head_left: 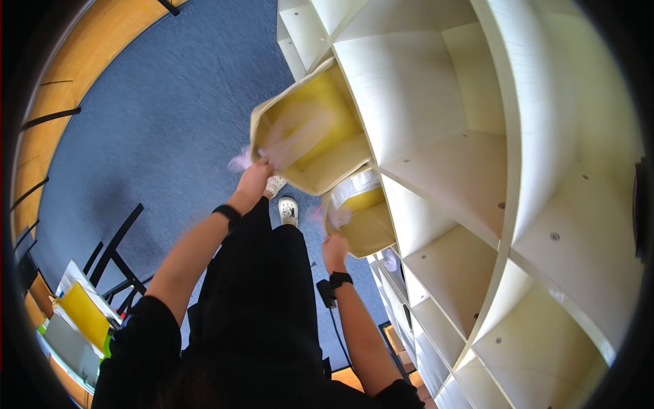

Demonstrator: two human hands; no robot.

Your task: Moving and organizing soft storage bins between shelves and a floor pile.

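Note:
My left hand (255,177) is closed at the near edge of a cream storage bin (330,126) with a yellow inside. The bin juts out of a white cubby shelf. Sheer pinkish material (293,136), smeared by motion, lies in it and spills over the rim by my fingers. Closer to me, a smaller bin of the same colours (371,228) also sticks out of the shelf, with clear plastic film (351,194) along its inside. My right hand (335,252) is closed at that bin's near corner, beside a wisp of pink. Both bins are tilted, their open tops facing me.
The white shelf (415,82) with many square compartments fills the right side. Blue carpet (184,82) lies at left, with wooden tabletops (88,54) along its edge. Black chair or table legs (116,245) and a yellow folder (82,313) are at lower left. My white shoes (289,211) stand below the bins.

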